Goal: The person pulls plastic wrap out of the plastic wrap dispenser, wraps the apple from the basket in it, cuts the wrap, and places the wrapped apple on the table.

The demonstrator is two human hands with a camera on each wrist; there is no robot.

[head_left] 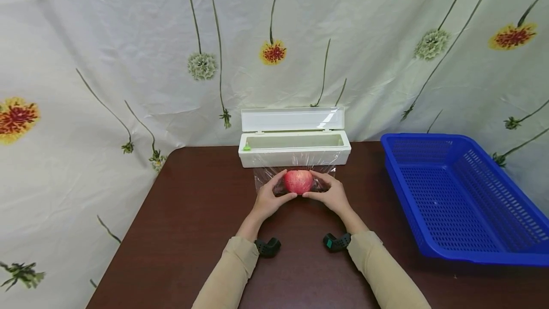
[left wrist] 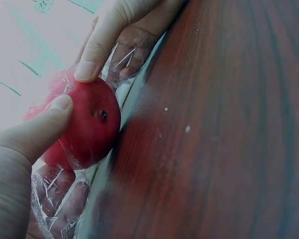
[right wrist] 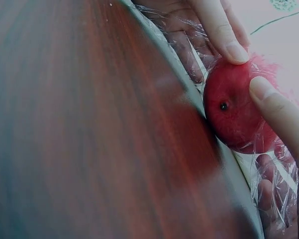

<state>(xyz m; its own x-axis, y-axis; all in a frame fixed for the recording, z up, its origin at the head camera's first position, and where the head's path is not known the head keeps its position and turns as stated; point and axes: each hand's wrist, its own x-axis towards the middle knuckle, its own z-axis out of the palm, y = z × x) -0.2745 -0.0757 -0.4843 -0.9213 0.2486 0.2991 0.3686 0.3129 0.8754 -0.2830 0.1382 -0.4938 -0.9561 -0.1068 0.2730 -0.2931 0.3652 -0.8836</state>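
Note:
A red apple (head_left: 298,181) sits low on the table between my two hands, with clear cling film over it. My left hand (head_left: 267,200) grips its left side, thumb near me and fingers behind. From the other side my right hand (head_left: 335,197) holds it the same way. In the left wrist view both thumbs press on the apple (left wrist: 87,127), and crinkled film (left wrist: 52,199) spreads over the fingers behind. The right wrist view shows the apple (right wrist: 234,117) end-on with a dark spot in its hollow. Film stretches from the apple to a white cling film box (head_left: 296,158).
The box stands at the table's back edge, its lid (head_left: 292,119) raised and a small green piece (head_left: 246,147) at its left end. A blue plastic basket (head_left: 405,204) occupies the right side of the brown table (head_left: 180,218). Flowered cloth (head_left: 150,37) hangs behind.

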